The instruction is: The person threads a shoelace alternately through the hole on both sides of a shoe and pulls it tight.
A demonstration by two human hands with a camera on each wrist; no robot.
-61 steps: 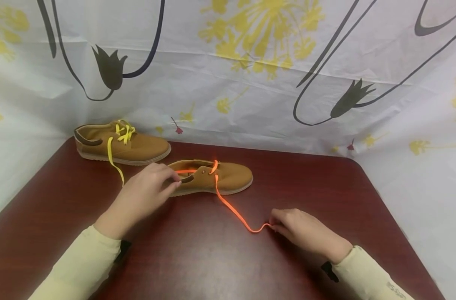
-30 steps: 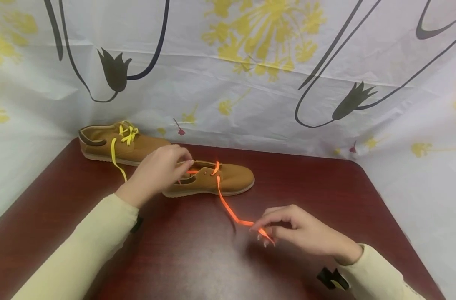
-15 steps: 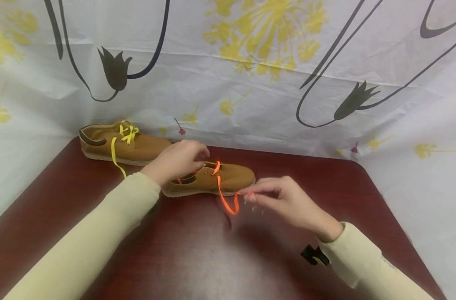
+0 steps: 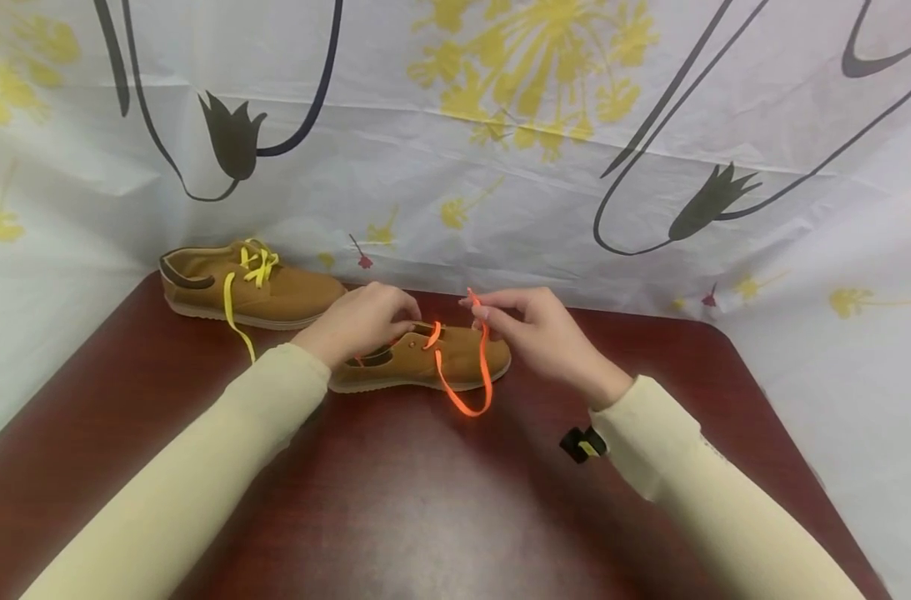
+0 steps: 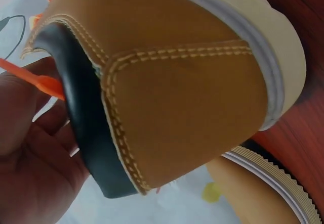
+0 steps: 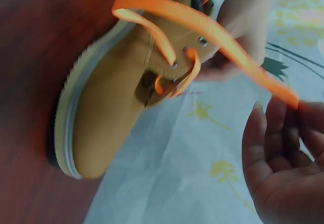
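A tan shoe (image 4: 463,358) with an orange shoelace (image 4: 488,375) through its front eyelets rests on the table. My right hand (image 4: 541,333) pinches the lace near its tip, above the toe, and the lace hangs in a loop beside the shoe. In the right wrist view, the lace (image 6: 223,39) runs from an eyelet to those fingers. My left hand (image 4: 365,321) is at the shoe's opening with its fingers curled at the far eyelet flap; the fingertips are partly hidden. The left wrist view shows the shoe's heel (image 5: 182,118) beside that hand (image 5: 30,148).
A second tan shoe (image 4: 290,296) with yellow laces (image 4: 260,265) stands at the back left, one lace end hanging down. Behind the dark red table (image 4: 425,500) hangs a white printed cloth (image 4: 395,192). A black wrist device (image 4: 581,445) sits under the right sleeve.
My right hand has lifted the lace end from the table and carried it up and left over the toe. My left hand has moved right from the heel to the eyelet flap.
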